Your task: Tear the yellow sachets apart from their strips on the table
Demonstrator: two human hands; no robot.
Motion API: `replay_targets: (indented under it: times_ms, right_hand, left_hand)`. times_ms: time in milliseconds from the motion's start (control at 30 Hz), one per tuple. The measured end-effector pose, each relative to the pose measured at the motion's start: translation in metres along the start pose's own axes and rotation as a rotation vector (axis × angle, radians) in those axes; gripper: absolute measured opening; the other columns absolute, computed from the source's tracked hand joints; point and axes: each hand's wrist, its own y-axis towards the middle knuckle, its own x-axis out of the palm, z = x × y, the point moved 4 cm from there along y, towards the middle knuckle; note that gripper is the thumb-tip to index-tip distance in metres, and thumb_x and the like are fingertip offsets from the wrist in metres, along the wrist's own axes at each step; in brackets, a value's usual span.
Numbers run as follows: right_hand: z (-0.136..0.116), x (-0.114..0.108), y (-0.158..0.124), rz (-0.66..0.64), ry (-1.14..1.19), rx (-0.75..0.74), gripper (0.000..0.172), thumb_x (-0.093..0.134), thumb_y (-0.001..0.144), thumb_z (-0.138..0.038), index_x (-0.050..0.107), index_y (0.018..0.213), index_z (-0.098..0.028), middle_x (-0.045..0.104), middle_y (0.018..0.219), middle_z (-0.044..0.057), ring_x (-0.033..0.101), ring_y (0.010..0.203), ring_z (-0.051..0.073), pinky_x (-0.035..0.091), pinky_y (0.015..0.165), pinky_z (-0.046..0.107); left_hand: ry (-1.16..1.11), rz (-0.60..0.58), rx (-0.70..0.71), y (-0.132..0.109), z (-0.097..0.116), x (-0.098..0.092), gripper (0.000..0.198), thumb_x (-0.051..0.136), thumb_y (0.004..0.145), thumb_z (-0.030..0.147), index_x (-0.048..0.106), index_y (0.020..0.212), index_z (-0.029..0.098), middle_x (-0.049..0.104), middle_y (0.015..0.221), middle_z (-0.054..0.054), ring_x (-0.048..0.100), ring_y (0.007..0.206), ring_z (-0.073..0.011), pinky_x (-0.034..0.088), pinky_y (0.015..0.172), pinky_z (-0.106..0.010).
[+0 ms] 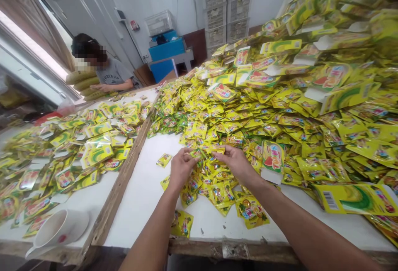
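White tabletop (pixel 147 179) is spreading out under my arms, with a wooden strip (pixel 123 175) dividing it and stacked crates (pixel 216 15) standing against the wall behind. On the left, a cup (pixel 62 227) is standing near the front edge. My left hand (pixel 183 165) is pinching a greenish packet (pixel 196 153) between thumb and fingertips, and my right hand (pixel 236 161) is grasping a yellow packet (pixel 219 150) just beside it; blur is hiding whether each is a single packet. Both are sitting at the near side of the big packet heap (pixel 224 117), above loose packets on the table. One printed box (pixel 273 158) is lying just right of my right hand, its white flap open. I am judging that I am picking out and gathering packets. Moving on is probably calling for a light pinch, both packets being lifted clear of their neighbours and their edges being lined up.
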Motion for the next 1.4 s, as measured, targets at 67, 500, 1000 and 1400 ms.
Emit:
replay_targets:
  times_ms: [67,500,1000,1400]
  right_hand:
    - [0.003,0.005,0.003,0.002,0.135,-0.006,0.041,0.070,0.063,-0.050,0.063,0.086,-0.017,0.065,0.077,0.003,0.059,0.075,0.018,0.046,0.071,0.030]
    - [-0.016,-0.001,-0.004,0.058,-0.352,-0.228,0.024,0.055,0.079,-0.042,0.059,0.084,-0.019,0.059,0.067,0.000,0.052,0.065,0.015,0.040,0.062,0.026]
    - [-0.006,0.010,-0.001,0.069,-0.067,-0.131,0.031,0.059,0.076,-0.045,0.060,0.090,-0.017,0.065,0.078,0.004,0.058,0.076,0.019,0.046,0.070,0.029]
    - [-0.024,-0.020,-0.005,0.087,-0.287,-0.054,0.037,0.051,0.079,-0.049,0.061,0.101,-0.021,0.037,0.047,-0.007,0.027,0.041,0.010,0.023,0.045,0.024]
  left_hand:
    - [-0.183,-0.010,-0.014,-0.006,0.002,0.008,0.041,0.076,0.059,0.032,0.052,0.089,0.019,0.050,0.051,0.009,0.047,0.048,-0.0083,0.037,0.055,-0.021]
    - [-0.350,-0.250,-0.216,-0.014,0.006,0.024,0.049,0.081,0.055,0.035,0.053,0.092,0.016,0.052,0.056,0.006,0.063,0.054,-0.0148,0.050,0.062,-0.027]
    - [-0.275,-0.042,-0.059,-0.014,0.000,0.034,0.041,0.074,0.063,0.039,0.050,0.090,0.021,0.038,0.053,0.009,0.040,0.048,-0.0072,0.035,0.047,-0.019]
    - [0.175,-0.572,0.041,0.039,0.076,0.031,0.057,0.071,0.062,0.022,0.049,0.115,0.022,0.064,0.086,-0.004,0.062,0.075,-0.0170,0.046,0.067,-0.028]
